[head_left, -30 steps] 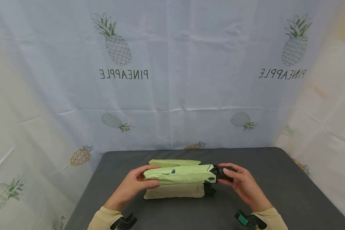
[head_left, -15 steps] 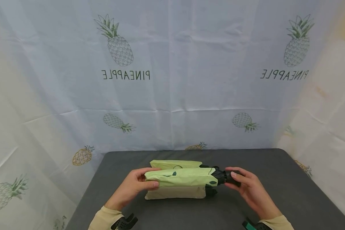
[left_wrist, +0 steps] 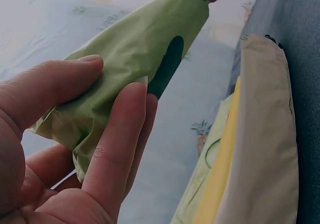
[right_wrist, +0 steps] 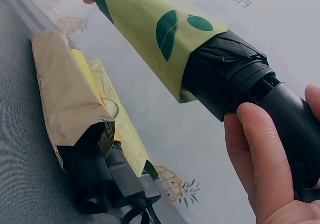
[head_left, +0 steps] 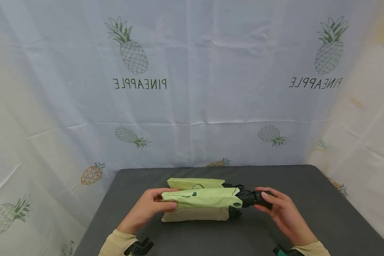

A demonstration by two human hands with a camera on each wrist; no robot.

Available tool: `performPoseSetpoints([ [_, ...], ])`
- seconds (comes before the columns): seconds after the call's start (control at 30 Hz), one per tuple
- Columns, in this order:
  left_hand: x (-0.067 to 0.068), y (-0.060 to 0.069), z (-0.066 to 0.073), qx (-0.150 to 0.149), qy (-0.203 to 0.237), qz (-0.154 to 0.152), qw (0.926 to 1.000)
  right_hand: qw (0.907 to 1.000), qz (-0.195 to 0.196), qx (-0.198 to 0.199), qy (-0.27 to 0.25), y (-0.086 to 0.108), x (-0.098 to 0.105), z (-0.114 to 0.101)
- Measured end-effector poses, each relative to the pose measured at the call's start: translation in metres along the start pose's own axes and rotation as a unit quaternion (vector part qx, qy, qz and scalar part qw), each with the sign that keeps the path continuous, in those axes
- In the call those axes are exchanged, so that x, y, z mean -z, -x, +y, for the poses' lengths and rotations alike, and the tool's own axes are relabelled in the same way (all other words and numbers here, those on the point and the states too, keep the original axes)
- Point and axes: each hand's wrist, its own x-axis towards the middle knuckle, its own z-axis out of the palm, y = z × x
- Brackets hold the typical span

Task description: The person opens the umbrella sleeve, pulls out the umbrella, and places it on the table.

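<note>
Held umbrella: folded, level across the lower centre of the head view; creased lime sleeve with dark-green leaf prints, black pleated canopy and handle jutting from its right end.
Left hand: thumb and fingers parted by the fabric's thickness, pinching the sleeve's left end.
Right hand: fingers and thumb curled round the handle, right of centre.
Head view: beige umbrella below the held one, second green umbrella above, on the grey table.
Wrist views only: a yellow umbrella between those two.
Right wrist view: black handles and dangling straps, lower left.
</note>
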Motion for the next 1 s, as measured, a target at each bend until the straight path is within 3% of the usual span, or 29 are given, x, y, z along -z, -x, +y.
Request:
performPoseSetpoints([
  [0.37, 0.004, 0.001, -0.001, -0.004, -0.001, -0.007, 1.0, 0.9994, 0.007, -0.001, -0.033, 0.006, 0.011, 0.001],
  [0.73, 0.002, 0.001, -0.001, 0.006, -0.003, -0.014, 0.9999, 0.999, -0.019, 0.01, -0.038, 0.009, 0.024, -0.001],
  [1.0, 0.002, 0.001, 0.001, 0.008, -0.008, 0.004, 0.9999, 0.9984, -0.018, 0.015, -0.052, 0.013, 0.031, -0.002],
])
